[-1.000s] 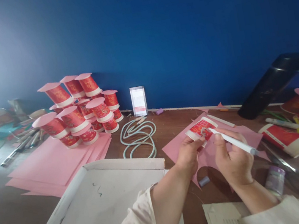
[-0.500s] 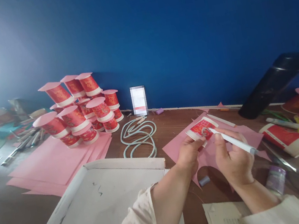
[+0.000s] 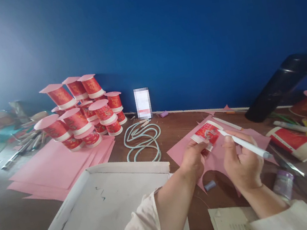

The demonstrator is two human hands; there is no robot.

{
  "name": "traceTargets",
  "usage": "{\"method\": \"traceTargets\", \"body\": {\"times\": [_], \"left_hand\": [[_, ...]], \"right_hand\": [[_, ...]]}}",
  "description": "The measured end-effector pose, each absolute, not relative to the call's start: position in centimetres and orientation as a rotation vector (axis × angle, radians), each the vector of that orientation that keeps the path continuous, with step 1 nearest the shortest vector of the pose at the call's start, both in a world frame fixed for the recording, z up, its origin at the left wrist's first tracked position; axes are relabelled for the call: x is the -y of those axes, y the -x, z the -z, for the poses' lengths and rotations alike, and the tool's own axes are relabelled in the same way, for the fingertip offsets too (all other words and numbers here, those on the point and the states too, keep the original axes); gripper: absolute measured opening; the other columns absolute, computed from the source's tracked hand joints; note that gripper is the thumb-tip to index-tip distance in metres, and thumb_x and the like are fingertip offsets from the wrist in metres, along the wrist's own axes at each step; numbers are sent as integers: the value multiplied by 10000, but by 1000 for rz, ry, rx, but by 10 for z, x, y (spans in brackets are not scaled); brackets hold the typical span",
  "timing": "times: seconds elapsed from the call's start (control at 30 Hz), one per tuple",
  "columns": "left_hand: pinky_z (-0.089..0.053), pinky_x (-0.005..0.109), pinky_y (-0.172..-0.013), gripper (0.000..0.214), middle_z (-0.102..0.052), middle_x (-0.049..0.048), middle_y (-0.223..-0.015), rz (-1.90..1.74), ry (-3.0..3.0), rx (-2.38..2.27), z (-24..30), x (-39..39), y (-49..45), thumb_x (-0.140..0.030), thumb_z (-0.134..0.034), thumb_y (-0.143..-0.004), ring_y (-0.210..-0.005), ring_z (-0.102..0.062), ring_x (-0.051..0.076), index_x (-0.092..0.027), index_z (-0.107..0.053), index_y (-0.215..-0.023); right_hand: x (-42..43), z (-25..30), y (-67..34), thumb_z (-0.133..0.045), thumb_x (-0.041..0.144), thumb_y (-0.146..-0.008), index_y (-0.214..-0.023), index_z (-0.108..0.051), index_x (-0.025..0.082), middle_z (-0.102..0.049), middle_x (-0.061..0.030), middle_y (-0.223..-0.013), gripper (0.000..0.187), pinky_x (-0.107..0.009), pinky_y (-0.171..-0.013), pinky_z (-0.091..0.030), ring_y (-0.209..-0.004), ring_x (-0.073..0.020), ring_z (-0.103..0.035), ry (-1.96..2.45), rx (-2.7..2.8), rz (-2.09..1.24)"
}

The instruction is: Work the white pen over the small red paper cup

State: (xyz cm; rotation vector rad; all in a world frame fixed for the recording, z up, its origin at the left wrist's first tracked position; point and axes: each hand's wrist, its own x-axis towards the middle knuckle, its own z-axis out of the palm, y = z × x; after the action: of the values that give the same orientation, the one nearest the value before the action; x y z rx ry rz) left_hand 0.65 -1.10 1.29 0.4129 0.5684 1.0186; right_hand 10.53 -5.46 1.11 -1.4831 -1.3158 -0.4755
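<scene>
Between the thumb and fingers of my left hand (image 3: 193,158) is a red and white paper cup (image 3: 206,133) with a printed pattern, lying on its side above pink paper (image 3: 181,147). My right hand (image 3: 243,162) is closed around a white marker pen (image 3: 248,146). The pen's tip is at the right edge of the cup; whether it touches cannot be made out. Below the hands, a small grey cap (image 3: 210,185) lies by the cut curve of the pink sheet.
Stacked red cups with pink tops (image 3: 73,121) stand at the left on pink sheets (image 3: 46,165). A coiled pale cable (image 3: 143,140) lies mid-table. At the right are a black bottle (image 3: 279,88), a red cup (image 3: 295,141) and scissors (image 3: 291,166). A white box lid (image 3: 113,205) lies in front.
My right hand and the pen have moved a little to the right, with the tip shifting from the cup's printed side towards its right edge. My left hand and the cup stay nearly still.
</scene>
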Motion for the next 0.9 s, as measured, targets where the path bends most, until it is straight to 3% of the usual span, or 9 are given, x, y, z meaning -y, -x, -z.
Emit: {"method": "traceTargets", "body": {"times": [0.53,0.9], "left_hand": [[-398,342,-895,347,-710,82,-867,-1017,-446,-539,-12,11,-7,-233,-810,-498,-903,-624,224,-152,-713,-821],[-408,311,-806,327,-704,78,-855,-997,-480,-566,-9,10,-7,-225,-784,-525,-838,-608,200,-152,-723,-838]], "right_hand": [[54,-10,-106,-533,213,-852,-1005,-628,144,-679,-104,-962,192,-351,-838,-486,-928,-208,-625,1459,1367,495],[53,-10,-108,-536,222,-852,-1012,-633,142,-682,-106,-944,204,-362,-826,-494,-903,-209,-626,1461,1358,487]]}}
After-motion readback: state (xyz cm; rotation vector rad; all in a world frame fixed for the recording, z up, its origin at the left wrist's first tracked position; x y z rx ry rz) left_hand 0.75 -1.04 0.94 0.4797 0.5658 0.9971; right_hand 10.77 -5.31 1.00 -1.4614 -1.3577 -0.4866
